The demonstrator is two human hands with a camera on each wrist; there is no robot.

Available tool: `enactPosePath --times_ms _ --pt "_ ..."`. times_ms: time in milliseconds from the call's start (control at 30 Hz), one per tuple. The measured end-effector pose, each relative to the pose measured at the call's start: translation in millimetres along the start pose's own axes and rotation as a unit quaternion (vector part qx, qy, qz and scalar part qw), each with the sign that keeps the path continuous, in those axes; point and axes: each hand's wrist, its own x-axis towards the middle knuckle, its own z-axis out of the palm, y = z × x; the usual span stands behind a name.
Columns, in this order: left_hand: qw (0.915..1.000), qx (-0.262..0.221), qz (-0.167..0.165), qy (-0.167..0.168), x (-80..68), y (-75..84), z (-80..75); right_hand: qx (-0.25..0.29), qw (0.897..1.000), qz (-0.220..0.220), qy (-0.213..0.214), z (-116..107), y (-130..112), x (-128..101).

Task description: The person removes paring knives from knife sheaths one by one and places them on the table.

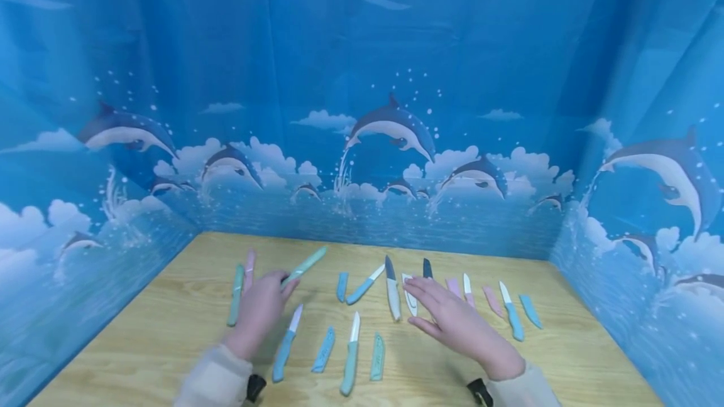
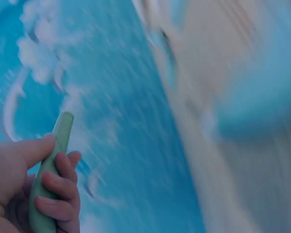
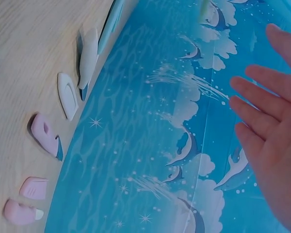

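Observation:
My left hand (image 1: 261, 306) grips a green paring knife (image 1: 308, 264) that seems to be in its green sheath, thumb along its side and fingers curled round the handle. Beside that hand lie a green sheathed knife (image 1: 235, 297) and a pink one (image 1: 250, 262). My right hand (image 1: 452, 319) hovers palm down over the table, fingers spread, holding nothing. It partly covers a white sheath (image 1: 410, 300) and a knife whose dark blade (image 1: 427, 267) pokes out behind it. A white-handled knife (image 1: 393, 297) with a dark blade lies to its left.
In front are a blue knife (image 1: 284, 353), blue sheath (image 1: 323, 350), green knife (image 1: 351, 363) and green sheath (image 1: 378, 358). Farther back lie another blue knife (image 1: 362, 289) and sheath (image 1: 342, 286). Pink and blue knives and sheaths line the right side. A dolphin-print curtain (image 1: 351, 49) encloses the table.

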Motion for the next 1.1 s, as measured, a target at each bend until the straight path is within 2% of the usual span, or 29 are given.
enactPosePath --times_ms 133,233,400,600,700,833,967,1100 --pt "0.999 -0.029 0.025 -0.023 -10.3 38.1 9.2 0.007 1.0 0.021 -0.004 -0.1 -5.9 1.2" --pt "0.9961 -0.039 0.069 -0.038 -18.4 58.5 17.1 0.01 1.0 0.02 -0.002 0.7 -9.6 0.8" --pt "0.9859 -0.03 0.159 -0.043 -29.2 75.6 29.6 -0.007 1.0 0.004 0.02 4.6 -12.9 1.0" --pt "0.9711 -0.019 0.234 -0.043 -40.0 87.6 42.2 -0.035 0.997 -0.043 0.055 8.6 -14.1 2.1" --pt "0.9658 -0.009 0.256 -0.043 -44.1 91.1 45.9 -0.042 0.995 -0.066 0.059 10.8 -15.2 1.3" --pt "0.9623 -0.003 0.267 -0.051 -43.7 93.2 47.6 -0.039 0.995 -0.083 0.05 13.2 -14.2 1.8" --pt "0.9616 -0.003 0.266 -0.069 -43.0 94.7 47.0 -0.018 0.997 -0.07 0.003 13.0 -15.1 2.1" --pt "0.9634 -0.005 0.259 -0.068 -46.5 94.2 46.5 0.01 0.998 -0.051 -0.047 13.5 -19.9 2.2"
